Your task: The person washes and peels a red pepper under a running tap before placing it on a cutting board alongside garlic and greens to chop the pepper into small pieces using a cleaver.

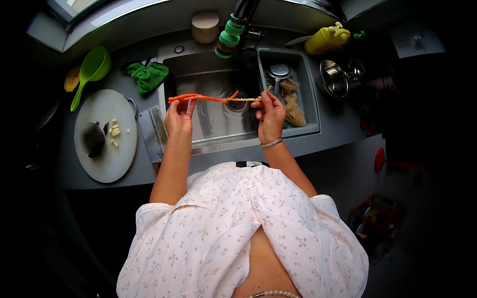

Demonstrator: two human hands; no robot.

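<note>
A long, thin orange strip [198, 97] is stretched level over the sink [198, 131], running into a pale, twisted, cord-like length [243, 100] at its right. I cannot tell exactly what it is. My left hand [180, 118] is closed on the orange end. The fingers of my right hand [271, 115] pinch the pale end, and a small yellowish tip pokes out above them. Beneath the strip lies the sink drain [237, 104].
At left, a white cutting board [107, 169] bears garlic cloves [115, 130] and a dark object. A cleaver [151, 128] lies beside the sink. Behind are a green ladle [94, 67], green cloth [149, 77] and the faucet [231, 37]. A grey basket [312, 114] holds scrubbers [294, 111].
</note>
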